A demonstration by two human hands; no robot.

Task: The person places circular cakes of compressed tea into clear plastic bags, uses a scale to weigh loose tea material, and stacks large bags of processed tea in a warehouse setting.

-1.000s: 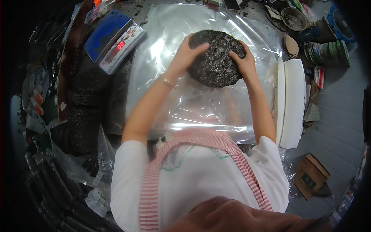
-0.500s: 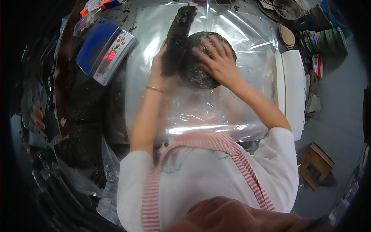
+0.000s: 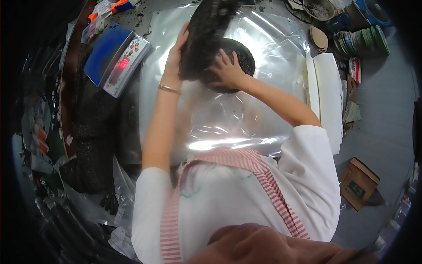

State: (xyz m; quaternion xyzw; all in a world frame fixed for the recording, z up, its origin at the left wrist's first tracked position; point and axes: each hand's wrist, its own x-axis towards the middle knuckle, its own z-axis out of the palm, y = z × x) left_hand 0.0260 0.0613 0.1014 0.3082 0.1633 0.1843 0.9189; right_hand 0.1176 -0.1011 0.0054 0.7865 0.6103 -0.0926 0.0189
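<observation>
A large, dark, rough-textured flat piece (image 3: 205, 40), like a round of dried seaweed, is tilted up on its edge and blurred. My left hand (image 3: 176, 55) grips its left side; the fingertips behind it are partly hidden. Beside it, a second dark round piece (image 3: 246, 56) lies on clear plastic sheeting (image 3: 206, 121), partly covered by the raised one. My right hand (image 3: 229, 72) rests on this lower round with its fingers spread.
To the left stands a scale (image 3: 125, 64) with a blue pan and lit red display. At right are a white sheet stack (image 3: 329, 97), a row of green-edged discs (image 3: 362, 40), a bowl (image 3: 320, 9) and a brown cardboard box (image 3: 358, 184).
My left hand has moved up, lifting the tilted dark piece higher and nearer the view. My right hand has slid left and slightly down over the lower round.
</observation>
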